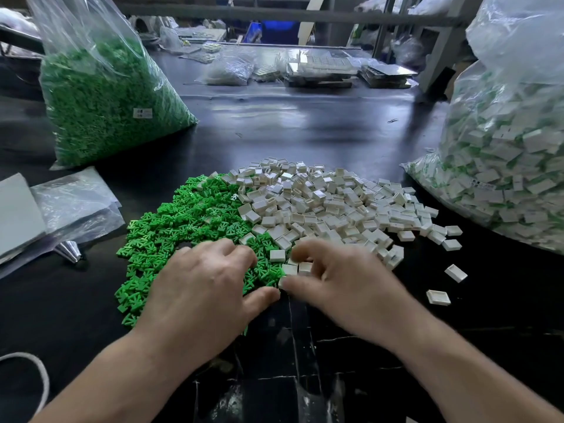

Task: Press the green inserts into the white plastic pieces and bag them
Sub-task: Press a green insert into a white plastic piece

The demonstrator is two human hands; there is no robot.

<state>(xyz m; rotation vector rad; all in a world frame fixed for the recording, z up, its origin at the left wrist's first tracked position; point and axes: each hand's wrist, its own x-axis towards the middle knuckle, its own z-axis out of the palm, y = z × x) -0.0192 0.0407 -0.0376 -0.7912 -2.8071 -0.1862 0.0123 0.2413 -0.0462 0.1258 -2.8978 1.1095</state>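
A dark worktop carried two loose heaps that met in the middle: green inserts on the left and white plastic pieces on the right, with a few white pieces lying apart at the right edge of the heap.

The left hand lay palm down on the near edge of the green heap. Its fingers were bent with their tips among the inserts and its thumb reached toward the other hand; whether it pinched an insert could not be told. The right hand was blurred. Its fingers and thumb curved round a few white pieces where the two heaps met, but an actual grip could not be made out.

Far left stood a clear plastic bag of green inserts, open at the top and bearing a small label. On the right a large clear bag bulged with white pieces showing green in them. Flat empty bags lay stacked at the left edge.
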